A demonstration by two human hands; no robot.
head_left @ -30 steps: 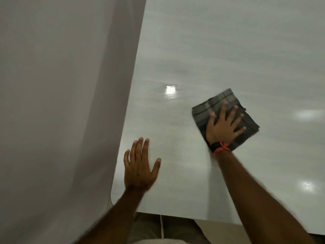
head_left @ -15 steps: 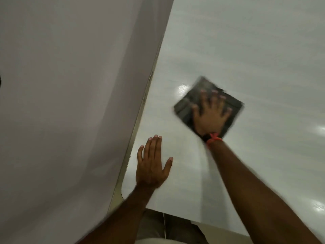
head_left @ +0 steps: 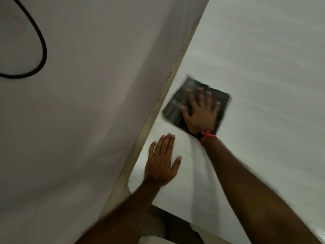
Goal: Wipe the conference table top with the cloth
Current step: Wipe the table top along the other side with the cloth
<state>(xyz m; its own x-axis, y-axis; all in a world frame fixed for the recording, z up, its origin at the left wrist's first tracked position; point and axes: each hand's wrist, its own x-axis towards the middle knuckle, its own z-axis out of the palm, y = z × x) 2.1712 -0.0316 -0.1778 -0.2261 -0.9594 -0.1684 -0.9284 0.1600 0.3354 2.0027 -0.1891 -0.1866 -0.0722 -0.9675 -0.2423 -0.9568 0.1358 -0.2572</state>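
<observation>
A dark grey checked cloth (head_left: 177, 107), folded square, lies flat on the pale glossy conference table top (head_left: 263, 67), close to the table's left edge. My right hand (head_left: 202, 113) presses on it with fingers spread and straight; an orange band sits on that wrist. Nearer to me, my left hand (head_left: 162, 162) rests flat on the bare table, fingers straight and together, near the front left corner. The cloth and right hand are motion-blurred.
The table's left edge (head_left: 158, 106) runs diagonally, with a rounded front corner (head_left: 130, 184). Beyond it lies a light floor (head_left: 79, 120) with a black cable (head_left: 41, 41) looping at the upper left. My clothing shows below the front edge.
My right hand has slid the cloth leftward across the table, from mid-table to near the left edge. The left hand stayed planted flat; the view has swung left.
</observation>
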